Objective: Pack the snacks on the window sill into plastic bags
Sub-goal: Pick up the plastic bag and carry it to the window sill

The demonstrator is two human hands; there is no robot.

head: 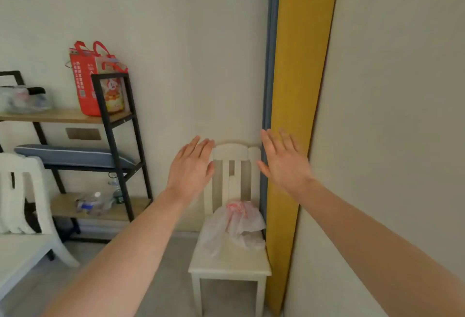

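Observation:
A crumpled translucent plastic bag [235, 226] with red print lies on the seat of a white wooden chair [230, 263] against the wall. My left hand [192, 168] and my right hand [284, 163] are stretched out in front of me at the height of the chair's backrest, fingers straight and spread, holding nothing. Both hands hover well above the bag and touch nothing. No window sill or snacks on one are in view.
A black metal shelf [114, 125] stands at the left with red gift bags [97, 80] on top, a grey cushion and plastic bottles [94, 203] below. Another white chair [22, 190] is at far left. A yellow curtain [297, 90] hangs right of the chair.

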